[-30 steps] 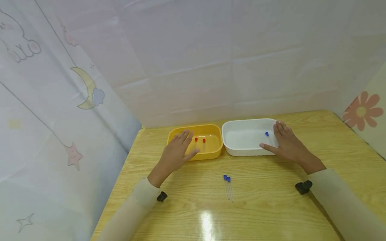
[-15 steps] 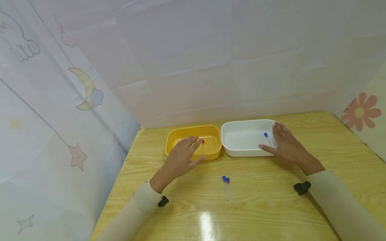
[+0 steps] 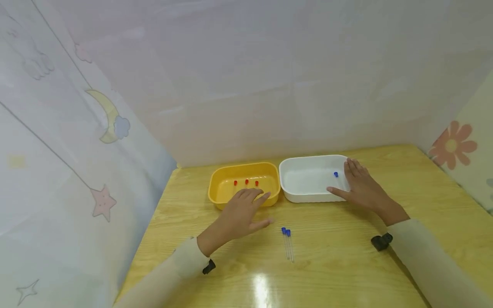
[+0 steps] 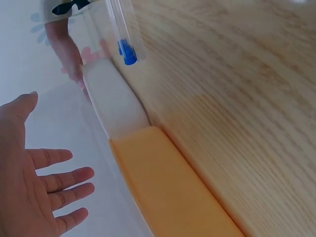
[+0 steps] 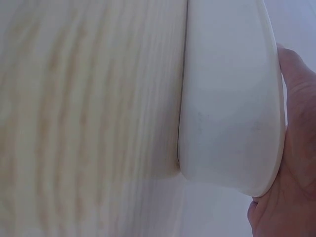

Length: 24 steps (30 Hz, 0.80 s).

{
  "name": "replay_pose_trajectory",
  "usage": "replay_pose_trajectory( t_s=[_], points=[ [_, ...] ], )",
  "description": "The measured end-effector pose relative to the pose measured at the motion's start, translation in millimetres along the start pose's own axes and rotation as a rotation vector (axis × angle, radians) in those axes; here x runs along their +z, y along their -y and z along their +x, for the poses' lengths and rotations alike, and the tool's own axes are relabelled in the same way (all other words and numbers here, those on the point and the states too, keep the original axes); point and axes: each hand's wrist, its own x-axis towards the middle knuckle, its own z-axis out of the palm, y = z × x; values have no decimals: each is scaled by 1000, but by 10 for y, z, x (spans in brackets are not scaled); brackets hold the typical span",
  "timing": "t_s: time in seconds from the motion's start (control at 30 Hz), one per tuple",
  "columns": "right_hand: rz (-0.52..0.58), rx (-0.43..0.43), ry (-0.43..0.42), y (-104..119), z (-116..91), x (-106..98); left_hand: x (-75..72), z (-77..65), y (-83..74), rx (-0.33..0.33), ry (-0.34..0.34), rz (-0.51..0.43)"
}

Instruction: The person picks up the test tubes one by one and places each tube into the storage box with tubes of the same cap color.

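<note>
We see two blue-capped tubes [image 3: 290, 247] lying together on the wooden table [image 3: 327, 256], before a yellow tray [image 3: 274, 199] holding three red-capped tubes [image 3: 247, 182] and a white tray [image 3: 304, 198] holding another blue-capped one [image 3: 336, 174]. Our left hand [image 3: 239, 214] is empty, fingers spread, by the yellow tray's front; our right hand [image 3: 361, 189] rests, fingers extended, on the white tray's right end.

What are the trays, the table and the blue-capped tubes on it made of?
Yellow tray and white tray: probably plastic; smooth, rounded corners. Table: glossy wood or wood-look laminate; grain and glare show. Tubes: clear, glass or plastic, can't tell; blue caps look plastic, opaque, evenly coloured.
</note>
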Motion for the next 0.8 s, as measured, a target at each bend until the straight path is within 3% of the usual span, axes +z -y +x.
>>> replay_pose_trajectory(
  t_s=[0.33,0.57,0.8],
  points=[
    [-10,-2,-10,5,11,-22,30,54,-110,67,-26,-2],
    [-3,-5,6,29,11,-14,78,44,-178,73,21,-70],
    [-16,5,10,47,18,-25,115,54,-237,110,11,-51]
  ],
)
